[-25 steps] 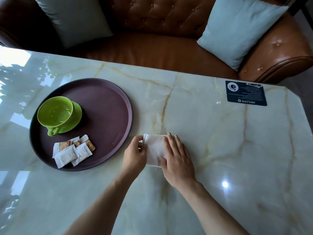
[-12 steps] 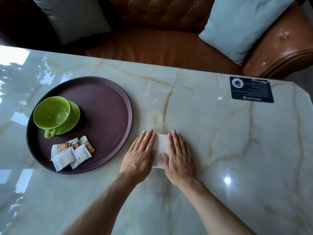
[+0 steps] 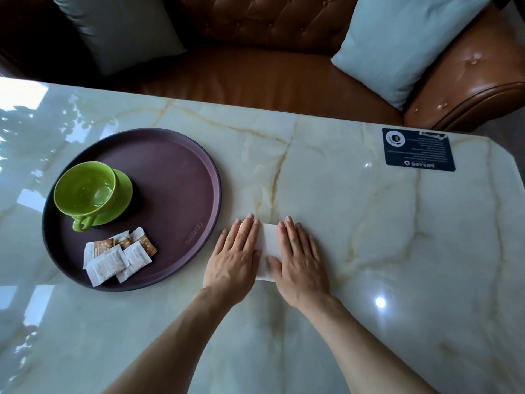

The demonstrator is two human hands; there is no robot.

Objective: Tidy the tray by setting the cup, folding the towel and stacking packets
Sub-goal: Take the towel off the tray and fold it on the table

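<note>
A folded white towel (image 3: pixel 268 243) lies on the marble table just right of the round purple tray (image 3: pixel 176 172). My left hand (image 3: pixel 235 257) and my right hand (image 3: pixel 298 260) press flat on it side by side, fingers straight, and only a narrow strip of towel shows between them. On the tray's left part a green cup (image 3: pixel 85 191) stands upright on a green saucer (image 3: pixel 122 200), handle toward me. Several white and brown packets (image 3: pixel 116 257) lie in an overlapping pile at the tray's near edge.
A dark blue card (image 3: pixel 417 150) lies flat at the table's far right corner. Behind the table stands a brown leather sofa (image 3: pixel 255 78) with two pale cushions (image 3: pixel 406 44). Bare marble (image 3: pixel 369 223) stretches right of my hands.
My left hand, which pinched the towel's left edge a second ago, now lies flat on it beside my right hand. The towel looks narrower. The camera has shifted slightly.
</note>
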